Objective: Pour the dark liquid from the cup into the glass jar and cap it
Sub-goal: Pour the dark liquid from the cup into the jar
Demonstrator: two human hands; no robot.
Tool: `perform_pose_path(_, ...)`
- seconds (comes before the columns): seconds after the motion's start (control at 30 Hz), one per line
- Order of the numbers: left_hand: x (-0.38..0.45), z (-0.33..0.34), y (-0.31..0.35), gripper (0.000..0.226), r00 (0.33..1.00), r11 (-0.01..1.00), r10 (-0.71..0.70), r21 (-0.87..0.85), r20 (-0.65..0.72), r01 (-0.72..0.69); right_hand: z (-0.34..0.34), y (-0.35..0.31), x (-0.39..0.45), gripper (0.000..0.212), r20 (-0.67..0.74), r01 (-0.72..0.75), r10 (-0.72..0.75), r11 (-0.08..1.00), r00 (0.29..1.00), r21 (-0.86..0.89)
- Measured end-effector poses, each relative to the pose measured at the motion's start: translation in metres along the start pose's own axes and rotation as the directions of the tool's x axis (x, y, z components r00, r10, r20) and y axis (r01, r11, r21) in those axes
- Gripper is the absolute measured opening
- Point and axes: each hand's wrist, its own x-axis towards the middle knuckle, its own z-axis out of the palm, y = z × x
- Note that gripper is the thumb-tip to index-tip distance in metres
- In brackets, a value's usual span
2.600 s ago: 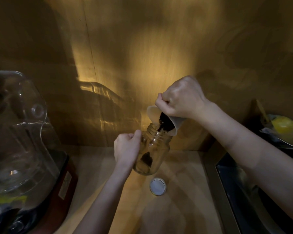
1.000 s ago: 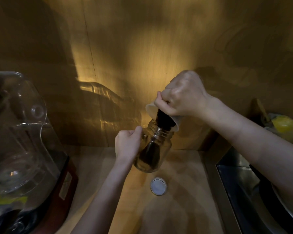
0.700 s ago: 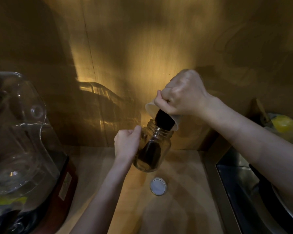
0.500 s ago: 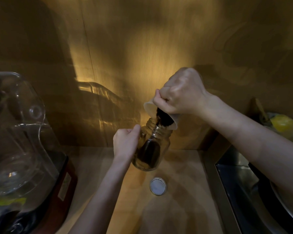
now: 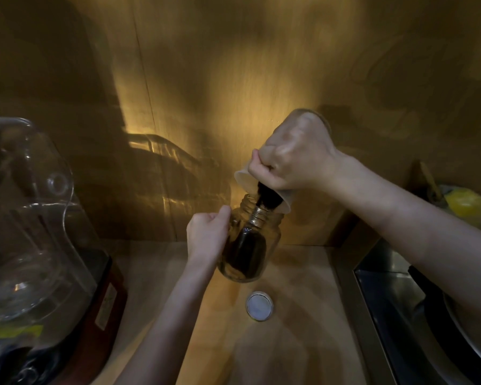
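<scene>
While the pale wooden tabletop [image 5: 303, 343] is catching warm light, right hand [image 5: 295, 159] is gripping tilted translucent plastic cup [image 5: 261, 190], left hand [image 5: 207, 236] clamping clear ribbed glass jar [image 5: 250, 243]; round metal lid [image 5: 259, 305] lying near.

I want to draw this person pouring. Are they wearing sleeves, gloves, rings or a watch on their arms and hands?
No. Both forearms are bare as far as the picture shows, with no sleeve cuffs in view. The left hand and the right hand have no gloves, and no rings, watch or bracelet show. The light is dim and yellow, so very small details could be missed.
</scene>
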Motion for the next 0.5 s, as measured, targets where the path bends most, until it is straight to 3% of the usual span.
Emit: perform_pose_path(0.5,0.0009,0.0009,0.0014,0.041,1.000,1.000,-0.012,0.011,0.005,0.012,0.0008,0.0002,0.0005,0.046,0.002,0.045,-0.045,0.998,0.999,-0.034)
